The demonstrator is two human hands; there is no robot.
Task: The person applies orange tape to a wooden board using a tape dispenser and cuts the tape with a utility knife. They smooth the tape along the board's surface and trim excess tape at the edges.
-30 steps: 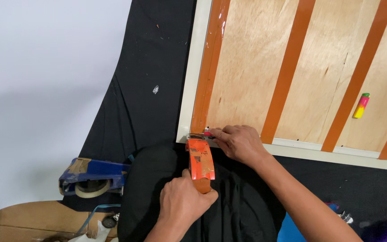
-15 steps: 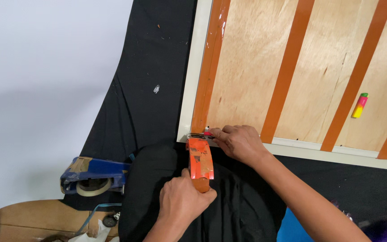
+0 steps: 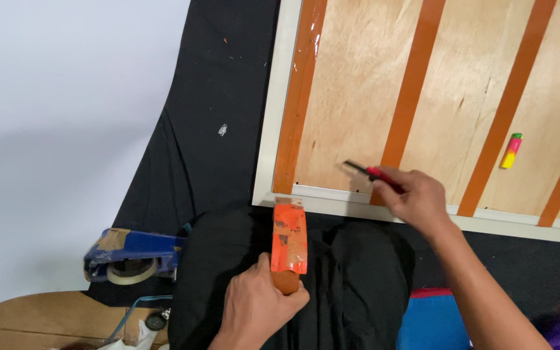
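Note:
My left hand (image 3: 254, 310) grips the end of an orange tape dispenser (image 3: 290, 241) whose front touches the white frame (image 3: 273, 123) of a plywood board (image 3: 358, 97). Orange tape strips (image 3: 298, 97) run across the board, one along its left edge right above the dispenser. My right hand (image 3: 415, 199) hovers over the board's lower edge and holds a small red-handled cutter (image 3: 367, 172), its dark blade pointing left.
A blue tape dispenser (image 3: 131, 251) with a pale roll lies at the lower left on black cloth (image 3: 215, 116). A pink, yellow and green marker (image 3: 511, 150) rests on the board at right. A blue object (image 3: 433, 321) is at the bottom right.
My right hand has lifted off the tape end by the dispenser and moved right and up with the cutter. The left hand and orange dispenser stay put.

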